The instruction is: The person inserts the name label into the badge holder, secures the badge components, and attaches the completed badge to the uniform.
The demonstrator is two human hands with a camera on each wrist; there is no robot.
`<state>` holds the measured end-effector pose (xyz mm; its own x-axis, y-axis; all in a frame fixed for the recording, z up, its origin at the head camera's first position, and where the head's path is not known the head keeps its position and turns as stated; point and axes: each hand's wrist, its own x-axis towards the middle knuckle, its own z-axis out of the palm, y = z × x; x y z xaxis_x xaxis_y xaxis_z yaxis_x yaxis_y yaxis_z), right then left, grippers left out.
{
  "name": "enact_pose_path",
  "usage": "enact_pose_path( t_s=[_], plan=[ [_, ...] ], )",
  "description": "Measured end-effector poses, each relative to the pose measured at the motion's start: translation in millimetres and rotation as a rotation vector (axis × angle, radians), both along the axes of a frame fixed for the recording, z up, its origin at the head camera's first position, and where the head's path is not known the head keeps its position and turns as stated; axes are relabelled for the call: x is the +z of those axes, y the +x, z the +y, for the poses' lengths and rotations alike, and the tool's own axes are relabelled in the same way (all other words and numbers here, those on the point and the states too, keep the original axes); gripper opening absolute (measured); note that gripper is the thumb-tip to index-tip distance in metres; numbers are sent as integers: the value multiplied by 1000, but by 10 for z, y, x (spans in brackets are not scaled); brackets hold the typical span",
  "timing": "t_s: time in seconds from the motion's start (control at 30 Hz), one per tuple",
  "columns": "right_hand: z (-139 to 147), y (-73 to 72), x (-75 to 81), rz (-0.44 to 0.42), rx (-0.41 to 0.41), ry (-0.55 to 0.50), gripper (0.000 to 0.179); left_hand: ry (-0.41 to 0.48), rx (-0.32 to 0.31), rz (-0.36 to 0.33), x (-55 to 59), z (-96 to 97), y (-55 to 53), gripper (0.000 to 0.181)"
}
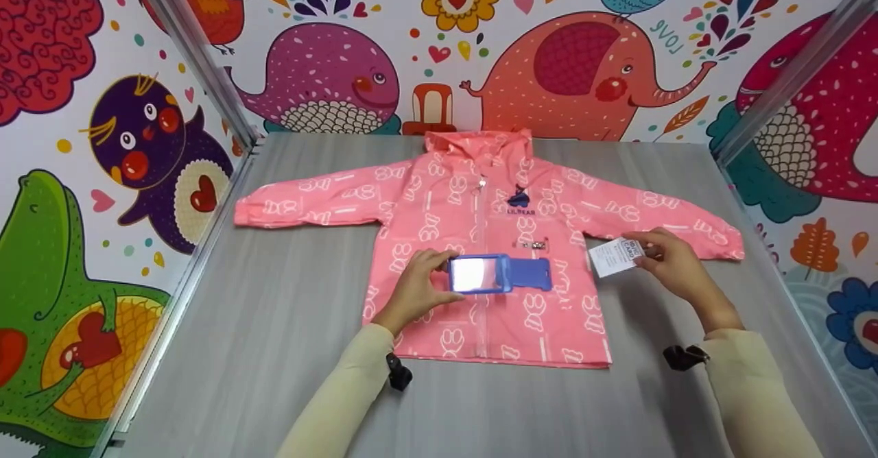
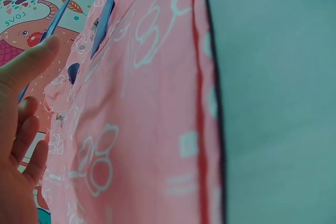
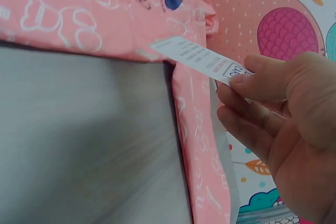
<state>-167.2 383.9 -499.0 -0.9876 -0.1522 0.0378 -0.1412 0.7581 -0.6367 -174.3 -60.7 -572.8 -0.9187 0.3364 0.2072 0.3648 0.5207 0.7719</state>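
My left hand [image 1: 420, 286] grips the left end of a blue badge holder [image 1: 507, 274] with a clear window, thumb below and fingers above. A blue flap [image 1: 531, 273] sticks out from the holder's right side. Between the thumb and fingers of my right hand [image 1: 675, 269] is a white printed card [image 1: 614, 258], tilted, right of the holder; the right wrist view shows the pinch on the card's end [image 3: 202, 61]. Both are held over a pink child's jacket [image 1: 439, 321] or its edge. A small metal clip [image 1: 534, 245] shows on the jacket's chest, just above the flap.
The jacket lies flat on a grey table [image 1: 274, 348], sleeves spread to both sides, hood at the back. Walls printed with cartoon animals [image 1: 569, 74] stand behind and at both sides, with metal corner posts [image 1: 199, 53]. A black band [image 1: 399, 372] circles each sleeve near the wrist.
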Motion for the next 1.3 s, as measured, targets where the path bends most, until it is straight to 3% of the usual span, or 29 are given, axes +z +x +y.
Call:
enact_pose_path(
  t_s=[0.27,0.67,1.03,1.3],
  plan=[
    [-179,10,22,24,6,-67,46,16,4,-29,7,7,13,78],
    [-557,57,-147,126,16,-231,48,14,-12,-40,29,59,7,79],
    [-937,127,-135,27,2,-320,47,7,-11,-37,24,105,-5,79],
    [-1035,119,-226,-37,7,-398,48,18,-11,-51,29,115,-1,79]
  ],
)
